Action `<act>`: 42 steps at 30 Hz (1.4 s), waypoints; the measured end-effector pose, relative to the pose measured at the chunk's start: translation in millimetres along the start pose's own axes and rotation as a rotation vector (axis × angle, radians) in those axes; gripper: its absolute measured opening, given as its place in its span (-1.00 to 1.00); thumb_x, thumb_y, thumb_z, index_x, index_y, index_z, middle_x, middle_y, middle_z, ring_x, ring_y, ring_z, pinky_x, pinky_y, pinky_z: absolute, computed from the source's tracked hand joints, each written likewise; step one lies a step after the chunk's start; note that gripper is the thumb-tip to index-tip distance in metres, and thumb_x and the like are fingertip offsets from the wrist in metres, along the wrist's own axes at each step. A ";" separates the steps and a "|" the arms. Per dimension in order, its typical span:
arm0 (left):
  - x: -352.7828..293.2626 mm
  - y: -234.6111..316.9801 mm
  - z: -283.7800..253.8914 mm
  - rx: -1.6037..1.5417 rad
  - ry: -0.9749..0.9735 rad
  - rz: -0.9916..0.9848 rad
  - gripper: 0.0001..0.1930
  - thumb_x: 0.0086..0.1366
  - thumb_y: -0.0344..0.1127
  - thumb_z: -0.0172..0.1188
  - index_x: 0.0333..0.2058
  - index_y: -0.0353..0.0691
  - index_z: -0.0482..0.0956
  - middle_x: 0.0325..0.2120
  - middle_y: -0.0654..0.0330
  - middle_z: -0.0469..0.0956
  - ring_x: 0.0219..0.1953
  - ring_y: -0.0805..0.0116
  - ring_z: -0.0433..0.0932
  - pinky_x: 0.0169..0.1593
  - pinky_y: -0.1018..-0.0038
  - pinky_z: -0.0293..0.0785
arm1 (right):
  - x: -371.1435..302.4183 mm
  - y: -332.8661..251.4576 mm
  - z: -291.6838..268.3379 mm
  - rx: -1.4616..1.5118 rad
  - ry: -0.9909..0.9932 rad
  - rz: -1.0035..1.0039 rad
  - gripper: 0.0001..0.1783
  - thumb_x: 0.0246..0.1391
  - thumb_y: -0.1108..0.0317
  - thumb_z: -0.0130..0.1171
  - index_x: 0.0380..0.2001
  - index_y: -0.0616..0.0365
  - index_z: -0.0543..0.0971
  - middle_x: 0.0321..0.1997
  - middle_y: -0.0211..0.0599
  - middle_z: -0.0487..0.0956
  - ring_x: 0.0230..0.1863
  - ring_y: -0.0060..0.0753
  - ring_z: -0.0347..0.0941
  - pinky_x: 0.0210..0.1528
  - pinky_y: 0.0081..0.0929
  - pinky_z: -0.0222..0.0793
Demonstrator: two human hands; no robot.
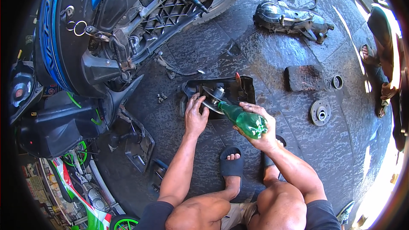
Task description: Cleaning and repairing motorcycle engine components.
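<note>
Head cam here: squatting job on a dark floor point(264, 145), both arms reaching forward from the knees. The right hand point(265, 134) has its fingers wrapped around a green plastic bottle point(239, 117), base up toward the camera and neck tipped down at the middle of a metal disc point(208, 107). I'd guess it's tilted like that so whatever's inside runs out right at the hub, but I can't make out any liquid leaving it. Left hand point(196, 116) is curled at the disc's left edge, thumb on the near side, probably to keep it steady; some of the fingertips are hidden, so can't tell how tight.

Disc sits tilted over a black tray point(251, 89), which I reckon is there to catch drips. Left forearm goes nearly straight up from the elbow, while the right one angles inward with the elbow out beside the knee. Stripped scooter point(157, 25) is up ahead, its loose cover point(294, 21) on the floor well apart from the tray.
</note>
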State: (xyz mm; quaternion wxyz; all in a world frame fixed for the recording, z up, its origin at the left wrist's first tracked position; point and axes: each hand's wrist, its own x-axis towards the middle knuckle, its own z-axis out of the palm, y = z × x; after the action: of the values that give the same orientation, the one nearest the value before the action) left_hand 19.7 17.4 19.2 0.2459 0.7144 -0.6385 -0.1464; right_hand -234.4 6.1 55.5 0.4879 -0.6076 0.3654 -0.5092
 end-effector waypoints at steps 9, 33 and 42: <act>-11.2 11.4 4.2 -0.048 0.015 0.026 -0.72 0.12 -0.43 0.34 -0.16 -0.31 0.61 -0.22 -0.01 0.53 -0.10 0.00 0.53 -0.02 0.25 0.48 | 0.7 -5.9 4.1 0.105 0.130 0.143 -0.26 -0.25 0.40 0.57 0.04 0.26 0.43 0.15 -0.06 0.49 0.19 -0.24 0.44 0.23 -0.33 0.36; -21.6 3.5 13.8 -0.052 0.097 0.050 -0.79 0.14 -0.44 0.34 -0.22 -0.31 0.64 -0.33 0.02 0.58 -0.25 0.06 0.57 -0.15 0.27 0.50 | 23.7 -2.6 -19.5 -0.088 0.043 0.128 -0.38 -0.22 0.48 0.54 -0.04 0.29 0.49 0.08 -0.01 0.57 0.11 -0.23 0.52 0.16 -0.35 0.42; -27.2 30.5 20.4 -0.135 0.061 0.050 -0.84 0.17 -0.36 0.34 -0.30 -0.28 0.65 -0.40 0.07 0.59 -0.41 0.10 0.56 -0.30 0.27 0.50 | 49.2 -14.8 -20.5 -0.054 0.074 0.173 -0.37 -0.23 0.48 0.55 -0.03 0.29 0.49 0.09 -0.07 0.57 0.07 -0.30 0.53 0.13 -0.39 0.43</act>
State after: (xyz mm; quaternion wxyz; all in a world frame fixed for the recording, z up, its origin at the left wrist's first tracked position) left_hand -20.4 38.9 15.7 0.3166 0.6842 -0.6370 -0.1610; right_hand -244.7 -40.9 82.8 0.4996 -0.5676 0.4479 -0.4771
